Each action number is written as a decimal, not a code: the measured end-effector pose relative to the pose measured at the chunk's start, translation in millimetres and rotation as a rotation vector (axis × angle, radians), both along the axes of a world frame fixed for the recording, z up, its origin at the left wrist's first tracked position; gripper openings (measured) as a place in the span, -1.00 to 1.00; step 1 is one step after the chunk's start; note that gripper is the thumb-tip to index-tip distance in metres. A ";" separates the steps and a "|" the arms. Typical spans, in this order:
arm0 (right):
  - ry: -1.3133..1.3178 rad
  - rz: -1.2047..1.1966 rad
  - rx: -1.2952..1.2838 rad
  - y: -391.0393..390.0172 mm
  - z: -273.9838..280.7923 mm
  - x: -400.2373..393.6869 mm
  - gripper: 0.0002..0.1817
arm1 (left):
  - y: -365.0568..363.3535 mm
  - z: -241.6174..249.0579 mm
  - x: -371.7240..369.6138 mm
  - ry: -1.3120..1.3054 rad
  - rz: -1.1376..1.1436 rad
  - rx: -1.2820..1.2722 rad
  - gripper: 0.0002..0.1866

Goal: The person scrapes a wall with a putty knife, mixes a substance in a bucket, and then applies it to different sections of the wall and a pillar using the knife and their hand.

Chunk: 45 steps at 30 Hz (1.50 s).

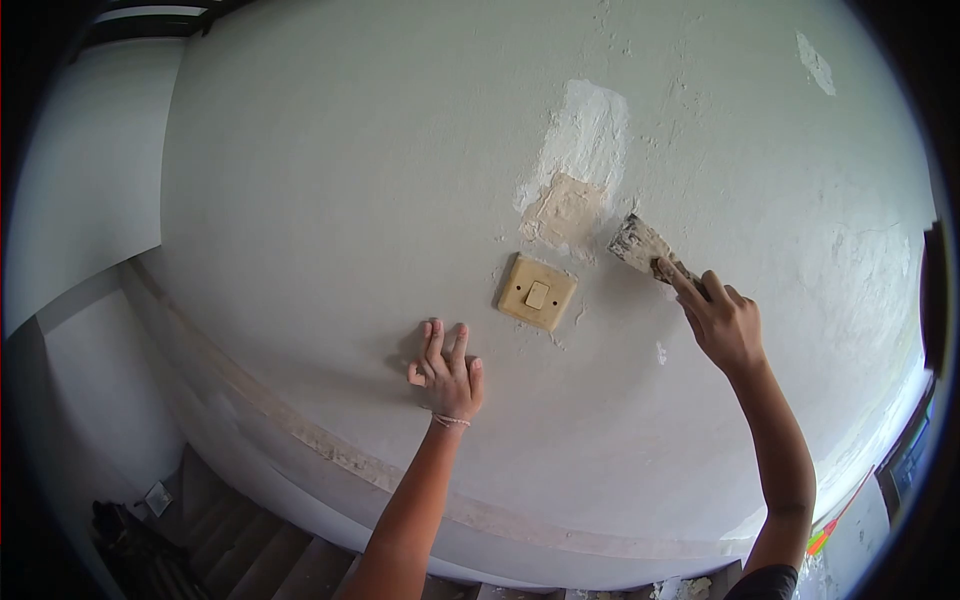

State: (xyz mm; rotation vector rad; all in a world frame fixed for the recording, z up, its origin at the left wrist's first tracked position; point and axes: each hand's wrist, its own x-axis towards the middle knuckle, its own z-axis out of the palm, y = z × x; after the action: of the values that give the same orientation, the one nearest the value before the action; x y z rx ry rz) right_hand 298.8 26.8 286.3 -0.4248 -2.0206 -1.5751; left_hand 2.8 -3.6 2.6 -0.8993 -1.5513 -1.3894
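My right hand (722, 318) is closed round a putty knife (638, 243), whose wide, putty-smeared blade lies at the wall right of a rough beige patch (568, 212). White filler (590, 125) covers the wall above that patch. Just below it is a yellowed light switch (537, 292) with one rocker and two screw holes. Lower left of the switch, my left hand (448, 375) rests on the wall with fingers apart and holds nothing. A thin band circles its wrist.
Dark stairs (265, 555) run along the bottom left beneath the wall. Crumbled debris (685, 588) lies at the bottom edge. An orange and green object (822, 538) stands at the lower right. A smaller white patch (815, 63) marks the upper right wall.
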 end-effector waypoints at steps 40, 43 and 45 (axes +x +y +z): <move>-0.180 0.079 0.131 11.2 8.7 -86.5 -0.45 | -2.7 1.5 -0.4 0.059 0.025 -0.029 -0.43; -0.175 0.081 0.103 11.3 7.7 -71.7 -0.43 | 0.1 2.2 -0.1 0.061 0.029 -0.018 -0.44; -0.179 0.092 0.060 15.4 3.5 -51.1 -0.44 | -0.6 2.0 0.3 0.051 0.036 -0.032 -0.44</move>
State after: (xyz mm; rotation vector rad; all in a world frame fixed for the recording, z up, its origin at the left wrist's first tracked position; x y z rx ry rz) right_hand 247.7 42.3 289.7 -0.1703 -2.0861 -1.6634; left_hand 3.1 -4.2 4.6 -0.9146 -1.5480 -1.3102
